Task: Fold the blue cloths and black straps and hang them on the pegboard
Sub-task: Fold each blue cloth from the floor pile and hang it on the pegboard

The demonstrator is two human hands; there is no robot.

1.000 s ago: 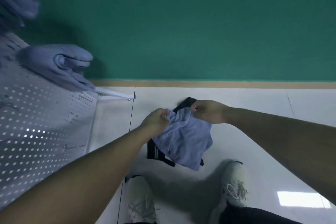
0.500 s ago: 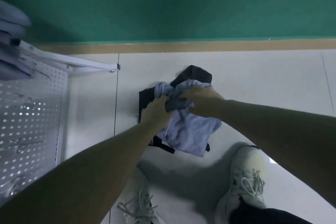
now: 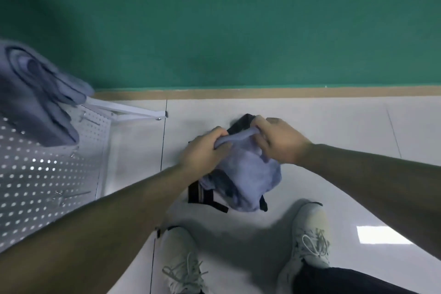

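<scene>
- Head view looks down past my two forearms to the white tiled floor, where both my hands meet over a crumpled blue cloth.
- My left hand has its fingers curled over the cloth's upper edge, which is bunched into a roll; the thumb side presses in from below, so the roll sits inside my grip.
- My right hand holds the same rolled edge just beside the left, fingers curled down onto it, the back of the hand turned up to the camera.
- Between the two sets of fingers a short span of the rolled edge shows; the rest of the cloth hangs below my fingers and spreads toward my shoes.
- Black straps lie under the cloth on the floor, showing beyond my right fingers at the top and below my left wrist at the bottom.
- White pegboard stands well to the left of my left fingers, with another blue cloth, folded, hanging at its upper part.
- Green wall rises beyond my fingers, past a tan baseboard.
</scene>
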